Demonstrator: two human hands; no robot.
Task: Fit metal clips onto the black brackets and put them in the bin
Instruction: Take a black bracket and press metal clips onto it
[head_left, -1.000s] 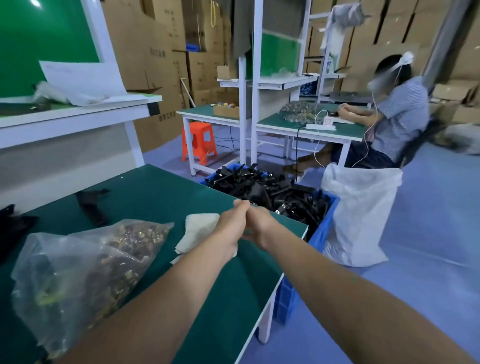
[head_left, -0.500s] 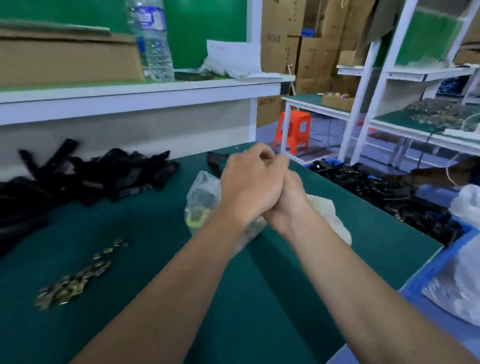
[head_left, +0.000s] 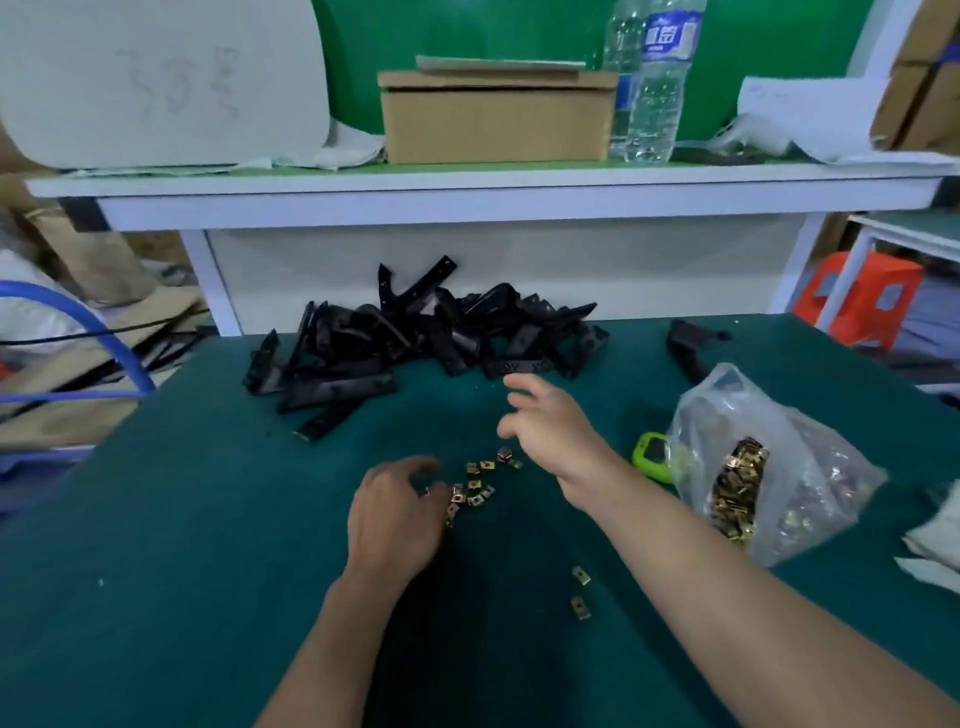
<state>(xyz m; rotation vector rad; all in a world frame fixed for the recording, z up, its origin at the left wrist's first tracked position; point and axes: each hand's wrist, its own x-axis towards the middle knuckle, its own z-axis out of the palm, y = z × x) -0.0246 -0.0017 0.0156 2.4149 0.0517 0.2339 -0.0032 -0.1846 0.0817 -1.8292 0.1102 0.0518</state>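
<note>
A heap of black brackets (head_left: 415, 338) lies at the back of the green table (head_left: 182, 545). A small scatter of brass metal clips (head_left: 478, 486) lies in the middle, with two stray clips (head_left: 581, 592) nearer me. My left hand (head_left: 395, 514) rests palm down at the left edge of the scatter. Its curled fingertips are on the clips, and the back of the hand hides whether it pinches one. My right hand (head_left: 550, 431) hovers just beyond the clips with fingers spread and holds nothing. The bin is out of view.
A clear plastic bag of clips (head_left: 753, 478) lies at the right, with a small green device (head_left: 652, 452) beside it. One lone bracket (head_left: 685, 343) lies behind the bag, and a white cloth (head_left: 935, 545) at the right edge. The raised shelf (head_left: 467, 187) carries a cardboard box (head_left: 493, 119) and water bottles (head_left: 660, 78).
My view swung left from the bin to the table. My hands, clasped together before, have parted: the left dropped onto the loose clips and the right opened above the table.
</note>
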